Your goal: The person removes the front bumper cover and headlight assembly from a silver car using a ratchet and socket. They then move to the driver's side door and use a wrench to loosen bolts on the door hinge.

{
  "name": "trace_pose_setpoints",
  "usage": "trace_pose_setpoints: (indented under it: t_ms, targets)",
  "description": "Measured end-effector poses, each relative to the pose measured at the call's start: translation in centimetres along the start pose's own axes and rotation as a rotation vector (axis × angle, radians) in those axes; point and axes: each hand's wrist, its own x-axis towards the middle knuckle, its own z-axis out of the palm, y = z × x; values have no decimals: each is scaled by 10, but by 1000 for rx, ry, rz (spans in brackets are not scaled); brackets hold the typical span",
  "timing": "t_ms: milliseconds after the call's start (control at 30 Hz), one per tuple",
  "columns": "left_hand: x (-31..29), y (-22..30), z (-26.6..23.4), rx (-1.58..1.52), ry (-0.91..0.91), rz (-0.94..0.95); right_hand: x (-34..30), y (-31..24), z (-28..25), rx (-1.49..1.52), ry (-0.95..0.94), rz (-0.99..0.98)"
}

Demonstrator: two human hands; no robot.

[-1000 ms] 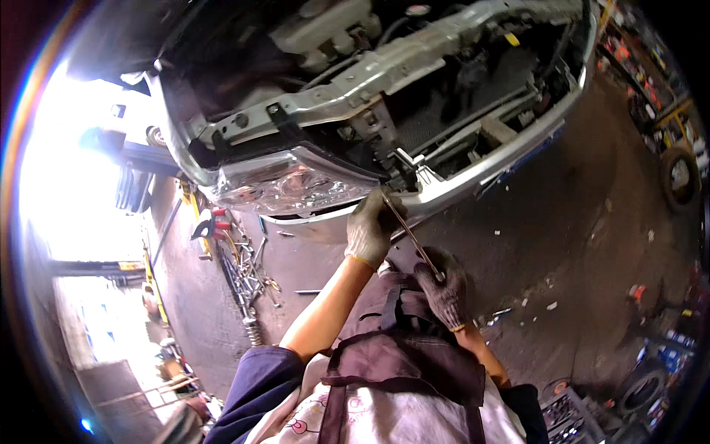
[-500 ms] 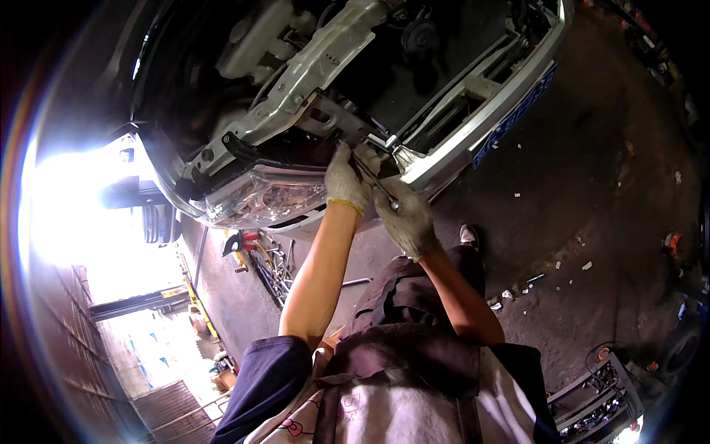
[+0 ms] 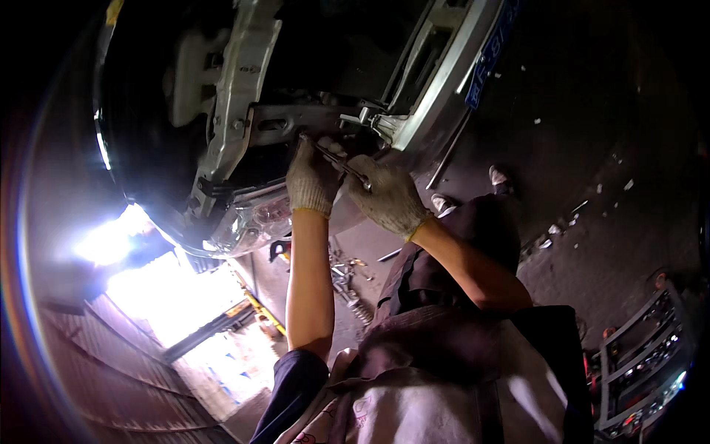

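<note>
Both my hands wear pale knitted gloves and work at the front corner of a car with its front end opened up. My right hand [image 3: 386,194] is closed round a slim metal wrench [image 3: 336,160], whose shiny rounded end lies over the glove. The wrench slants up and left towards a metal bracket [image 3: 279,126] behind the headlight. Beside it my left hand [image 3: 310,180] reaches in at the bracket's lower edge, fingers bent near the wrench's far end; what they pinch is hidden. Below the left wrist sits the clear headlight [image 3: 255,222].
The silver bumper beam [image 3: 436,89] with a blue plate [image 3: 488,55] runs up to the right. Loose tools and a coil spring [image 3: 359,307] lie on the floor by my left forearm. A metal rack [image 3: 643,355] with small parts stands at lower right. Paper scraps dot the floor.
The view has turned and shifted, so the car sits further left and higher. Both hands stay at the bracket, the wrench still in the right one.
</note>
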Motion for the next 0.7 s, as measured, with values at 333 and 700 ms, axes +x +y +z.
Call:
trace_pose_setpoints:
  t_ms: [333,700]
  targets:
    - [-1,125,-3,1785,-349,226,7,-7,-6,48,-16,124]
    - [79,101,-44,1486,-1011,-551,9,14,-7,65,-44,58]
